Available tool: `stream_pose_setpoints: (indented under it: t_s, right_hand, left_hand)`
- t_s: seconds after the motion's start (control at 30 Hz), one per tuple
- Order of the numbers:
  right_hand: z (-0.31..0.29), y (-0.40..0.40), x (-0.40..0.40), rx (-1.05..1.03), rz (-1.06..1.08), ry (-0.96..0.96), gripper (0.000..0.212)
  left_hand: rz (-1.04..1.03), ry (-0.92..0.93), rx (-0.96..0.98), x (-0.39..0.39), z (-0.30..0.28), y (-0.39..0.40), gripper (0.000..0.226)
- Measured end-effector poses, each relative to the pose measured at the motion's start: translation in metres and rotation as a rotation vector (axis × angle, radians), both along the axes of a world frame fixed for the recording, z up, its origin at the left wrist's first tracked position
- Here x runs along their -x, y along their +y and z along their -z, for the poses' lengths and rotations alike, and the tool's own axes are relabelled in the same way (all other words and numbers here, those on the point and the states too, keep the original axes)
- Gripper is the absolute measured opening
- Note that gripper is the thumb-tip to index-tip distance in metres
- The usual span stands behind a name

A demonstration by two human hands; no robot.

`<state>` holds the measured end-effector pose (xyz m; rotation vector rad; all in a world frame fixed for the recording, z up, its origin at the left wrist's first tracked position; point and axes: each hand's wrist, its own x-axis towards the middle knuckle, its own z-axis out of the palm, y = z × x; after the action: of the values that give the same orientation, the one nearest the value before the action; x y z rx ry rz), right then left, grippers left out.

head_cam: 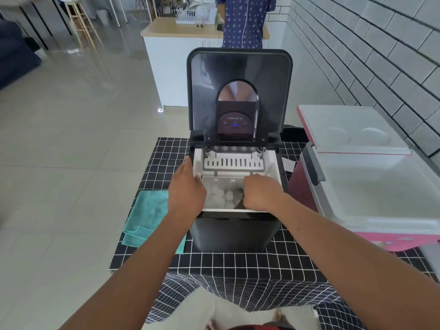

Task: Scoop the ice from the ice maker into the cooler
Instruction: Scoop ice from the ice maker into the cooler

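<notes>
While both hands sit at the mouth of the ice maker [238,148], the relation that decides the next move is that the ice [222,197] lies low in the white basket, directly between them and just left of the right hand [260,192], whereas the cooler [371,186] stands open on the right side of the bench [238,265], just beside the machine. The right hand is therefore the nearer one to both ice and cooler, and I judge it the natural one to carry a scoopful over the machine's right wall. Its grip is closed, fingers curled down inside the basket at the ice; whether they hold a scoop I cannot tell, since the knuckles hide whatever lies beneath. The left hand [188,186] rests on the left rim with fingers mostly straight and the thumb hooked over the edge, holding nothing. The ice looks like a small heap of rounded, cloudy white pieces filling only the bottom of the basket. The raised lid [239,75] stands upright behind. A teal cloth [145,215] lies on the bench at the left
</notes>
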<state>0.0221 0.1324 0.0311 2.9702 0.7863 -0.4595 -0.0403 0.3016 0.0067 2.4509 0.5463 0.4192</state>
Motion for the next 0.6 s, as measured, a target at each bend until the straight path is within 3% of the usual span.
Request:
stream_pose_setpoints:
  t_s: [0.1, 0.2, 0.3, 0.47, 0.6]
  right_hand:
    - [-0.003, 0.0, -0.004, 0.001, -0.013, 0.005, 0.014]
    - [-0.006, 0.001, -0.012, -0.001, 0.014, 0.167, 0.023]
    - [-0.002, 0.004, -0.015, -0.039, 0.119, 0.308, 0.014]
    - [0.016, 0.006, -0.008, -0.076, 0.051, 0.024, 0.011]
    - [0.017, 0.001, -0.01, -0.056, -0.017, 0.035, 0.013]
  left_hand:
    - [0.002, -0.002, -0.011, 0.0, -0.001, -0.001, 0.049]
    - [0.002, 0.011, -0.01, 0.0, -0.002, -0.001, 0.052]
    - [0.002, -0.009, -0.005, 0.0, -0.002, -0.001, 0.05]
    - [-0.002, -0.02, -0.008, 0.0, -0.001, -0.002, 0.048]
    - [0.004, -0.033, -0.018, 0.0, 0.001, 0.0, 0.043]
